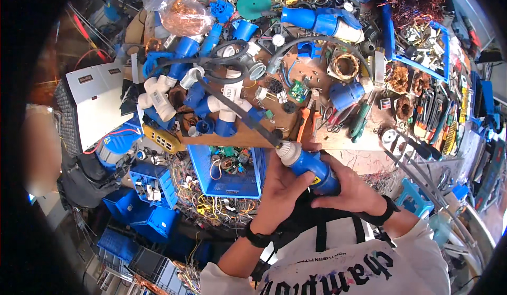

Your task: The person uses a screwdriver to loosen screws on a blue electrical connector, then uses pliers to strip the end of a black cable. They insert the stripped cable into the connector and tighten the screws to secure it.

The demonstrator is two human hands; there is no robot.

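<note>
Close to my body, over the bench's near edge, I hold a blue industrial plug [312,169] with a white ribbed cable end. A thick black cable [235,106] runs from that end up across the bench. My left hand [282,189] is closed round the plug's left side, thumb across the blue shell. Against its right side, near the wide end, my right hand [353,185] is closed too. Just beyond the plug lie orange-handled pliers [304,123] and a green-handled screwdriver [361,123]. Other blue and white connectors [228,102] are heaped to the left.
Below the bench edge stands a blue crate [232,189] with circuit boards in it, beside tangled wires. At the far right a blue tray [448,65] holds metal parts. Hand tools [430,115] lie in a row on the right. A person's blurred head appears at the far left.
</note>
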